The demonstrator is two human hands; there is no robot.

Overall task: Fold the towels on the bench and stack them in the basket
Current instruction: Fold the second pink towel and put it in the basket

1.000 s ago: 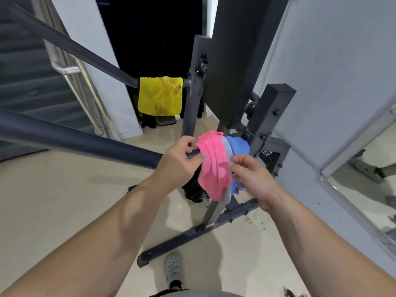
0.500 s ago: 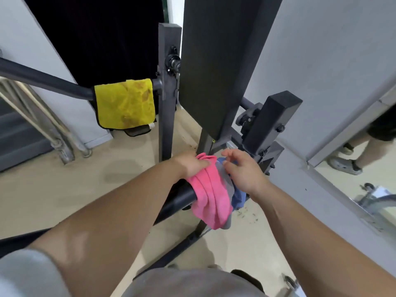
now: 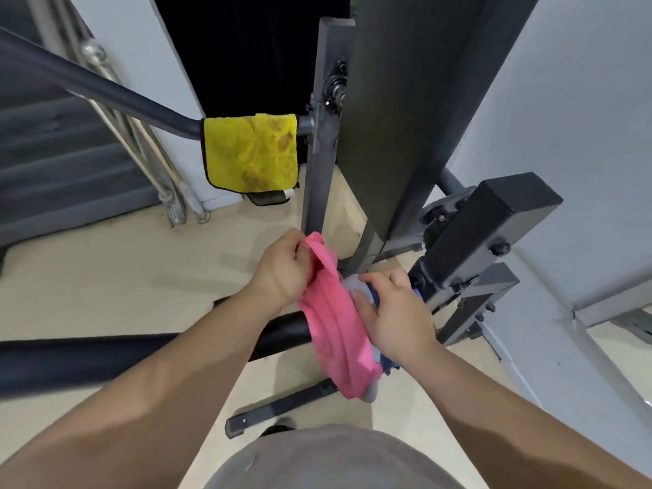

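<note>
Pink towel (image 3: 328, 330) hangs folded over the end of a dark bar (image 3: 141, 358) that runs in from nine o'clock, low in the middle of the view, with its lower end dangling free above the floor (image 3: 88, 277). The left hand (image 3: 280, 273) is at the towel's eleven o'clock, fingers curled and pinching its raised top edge. Tight against the pink towel at its three o'clock side lie a grey towel (image 3: 352, 284) and, beyond that, a blue towel (image 3: 374, 298), both draped over the same bar. The right hand (image 3: 395, 315) is closed over these, fingers curled round the top of the grey towel and thumb lying against the pink one. A tip of grey cloth shows under the pink towel's lower end at five o'clock.

The bench (image 3: 405, 135) stands at twelve to one o'clock from the hands, its dark padded board tipped upright in a grey metal frame. A yellow towel (image 3: 250, 153), stained brown in patches, hangs over an upper bar (image 3: 123, 97) at eleven o'clock, just beside the frame's post. A staircase (image 3: 53, 171) with a steel handrail (image 3: 148, 164) fills the nine to ten o'clock side
</note>
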